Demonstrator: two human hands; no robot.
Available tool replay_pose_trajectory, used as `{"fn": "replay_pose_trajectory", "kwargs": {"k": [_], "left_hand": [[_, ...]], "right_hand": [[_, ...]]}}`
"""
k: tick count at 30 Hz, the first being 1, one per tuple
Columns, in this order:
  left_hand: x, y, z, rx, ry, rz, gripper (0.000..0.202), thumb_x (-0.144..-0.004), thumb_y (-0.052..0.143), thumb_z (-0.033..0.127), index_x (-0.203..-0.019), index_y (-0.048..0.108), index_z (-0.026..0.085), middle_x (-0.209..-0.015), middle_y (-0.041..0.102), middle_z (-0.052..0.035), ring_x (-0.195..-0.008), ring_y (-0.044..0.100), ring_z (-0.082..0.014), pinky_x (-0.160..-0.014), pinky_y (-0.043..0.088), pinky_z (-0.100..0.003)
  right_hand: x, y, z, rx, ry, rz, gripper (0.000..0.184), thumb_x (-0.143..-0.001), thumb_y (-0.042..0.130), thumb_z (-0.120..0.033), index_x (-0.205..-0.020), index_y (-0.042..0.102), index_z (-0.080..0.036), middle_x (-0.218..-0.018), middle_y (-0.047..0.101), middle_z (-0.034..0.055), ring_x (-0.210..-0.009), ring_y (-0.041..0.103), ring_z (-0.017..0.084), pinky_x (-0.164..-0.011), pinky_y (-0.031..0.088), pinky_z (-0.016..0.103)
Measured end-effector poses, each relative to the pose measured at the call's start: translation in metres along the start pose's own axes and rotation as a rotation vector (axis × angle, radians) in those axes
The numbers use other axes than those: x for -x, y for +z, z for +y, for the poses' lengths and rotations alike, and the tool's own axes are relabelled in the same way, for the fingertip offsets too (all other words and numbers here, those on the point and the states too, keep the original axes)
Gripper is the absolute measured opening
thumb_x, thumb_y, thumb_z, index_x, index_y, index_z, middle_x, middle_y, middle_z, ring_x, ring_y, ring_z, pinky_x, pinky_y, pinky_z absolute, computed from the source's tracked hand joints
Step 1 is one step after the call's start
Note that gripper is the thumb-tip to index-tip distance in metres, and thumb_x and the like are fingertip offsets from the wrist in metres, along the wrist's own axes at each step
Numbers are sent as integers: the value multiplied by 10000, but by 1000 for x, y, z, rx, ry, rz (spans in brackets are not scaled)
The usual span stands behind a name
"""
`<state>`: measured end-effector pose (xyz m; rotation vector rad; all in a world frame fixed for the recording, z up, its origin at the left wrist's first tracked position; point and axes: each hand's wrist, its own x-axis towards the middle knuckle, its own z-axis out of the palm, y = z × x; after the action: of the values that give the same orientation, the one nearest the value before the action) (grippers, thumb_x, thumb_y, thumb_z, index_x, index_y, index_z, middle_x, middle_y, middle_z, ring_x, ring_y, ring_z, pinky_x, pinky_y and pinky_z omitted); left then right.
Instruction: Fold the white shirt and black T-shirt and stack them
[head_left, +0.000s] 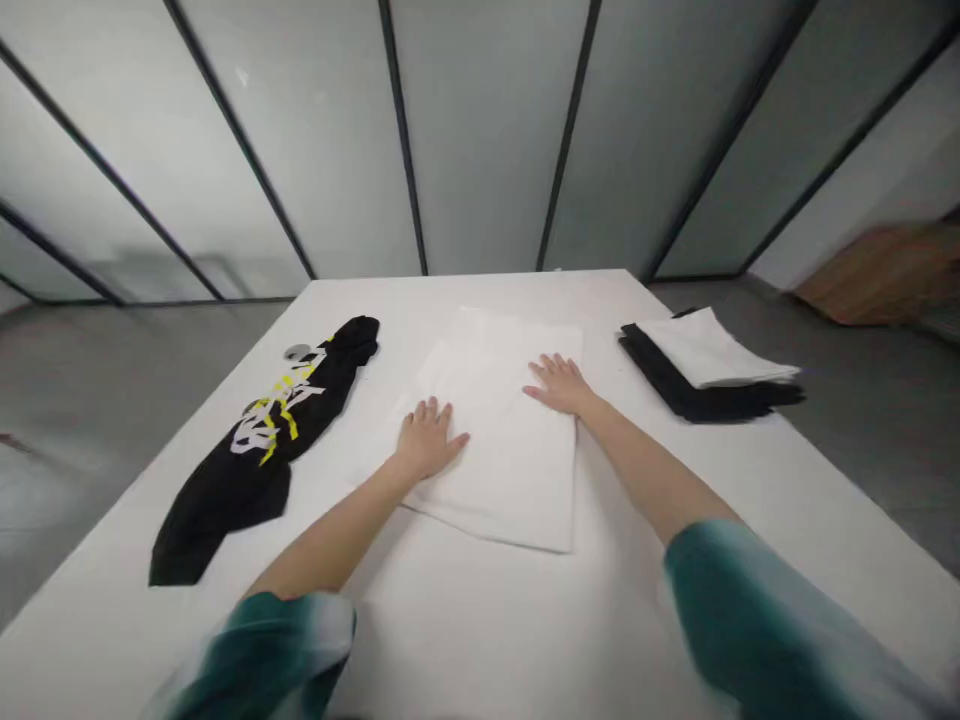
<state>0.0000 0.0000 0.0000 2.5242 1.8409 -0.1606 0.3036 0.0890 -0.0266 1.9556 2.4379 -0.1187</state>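
Observation:
A white cloth [517, 470], perhaps a garment, lies spread on the white table in front of me. My left hand [427, 440] rests flat on its left part, fingers apart and thumb pointing right. Near the cloth's right edge, my right hand [559, 383] also lies palm down with its fingers spread. Neither hand holds anything. The cloth's far and left edges blend into the table and are hard to make out.
On the table's left [465, 640] lies a crumpled black garment [217, 490] with white and yellow print. To the right is a stack of folded black cloth [675, 390] with folded white cloth [705, 350] on top. Behind the table stands a panelled wall [487, 130].

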Motion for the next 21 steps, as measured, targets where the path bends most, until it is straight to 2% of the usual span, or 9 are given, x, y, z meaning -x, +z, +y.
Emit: {"fn": "replay_pose_trajectory", "kwargs": {"k": [2,4,7,10,13,16,19,21], "left_hand": [[-9,-8,-15,61,52,-5,598,-952,368,579,-1405,479,204,-1446,518,-145,-1280,517,-320,-1017,429,-434],[-23,-14,-30,111,33,19,521,-967,363,521,-1366,511,221,-1354,594,-114,-1195,581,-279,-983,451,-391],[-53,-16,-48,164,-148,124,475,-977,350,425,-1327,539,166,-1302,603,-143,-1190,574,-275,-976,447,-374],[-83,-10,-53,224,-284,120,483,-960,379,464,-1231,606,134,-1289,589,-183,-1220,543,-305,-982,441,-389],[-107,-4,-44,282,-377,112,513,-905,478,516,-1200,616,120,-1298,572,-217,-1247,515,-343,-998,431,-430],[-123,-3,-36,380,-412,100,392,-853,567,396,-1138,632,135,-1309,571,-224,-1260,510,-358,-1002,424,-440],[-133,-5,-39,700,-430,131,214,-777,630,257,-972,645,170,-1191,650,-184,-1228,548,-342,-990,429,-402],[-137,-6,-44,906,-454,149,182,-726,670,231,-897,624,187,-1048,695,-148,-1160,596,-334,-924,465,-379]], "right_hand": [[-3,-8,5,6,40,60,793,-905,439,-644,-1517,357,-148,-1611,258,171,-1485,181,357,-1186,139,487],[-1,-14,10,-5,129,105,781,-893,484,-613,-1489,393,-116,-1579,311,198,-1457,244,364,-1169,187,483],[13,-18,16,-52,364,147,615,-934,445,-500,-1373,517,-76,-1432,474,242,-1323,429,371,-1077,324,493],[31,-18,16,-125,560,110,536,-941,429,-462,-1247,604,-59,-1306,538,265,-1227,498,388,-984,396,508],[39,-16,7,-188,602,75,566,-914,476,-507,-1211,616,-46,-1295,527,282,-1224,493,396,-974,400,514],[35,-15,-2,-204,593,71,510,-893,505,-465,-1177,624,-58,-1276,549,270,-1204,514,383,-971,413,492],[30,-15,-1,-295,569,58,357,-882,506,-355,-1107,632,-108,-1173,628,220,-1116,587,336,-918,458,425],[30,-16,4,-425,571,94,254,-860,523,-289,-1041,626,-145,-1067,674,173,-1034,626,302,-873,480,388]]}}
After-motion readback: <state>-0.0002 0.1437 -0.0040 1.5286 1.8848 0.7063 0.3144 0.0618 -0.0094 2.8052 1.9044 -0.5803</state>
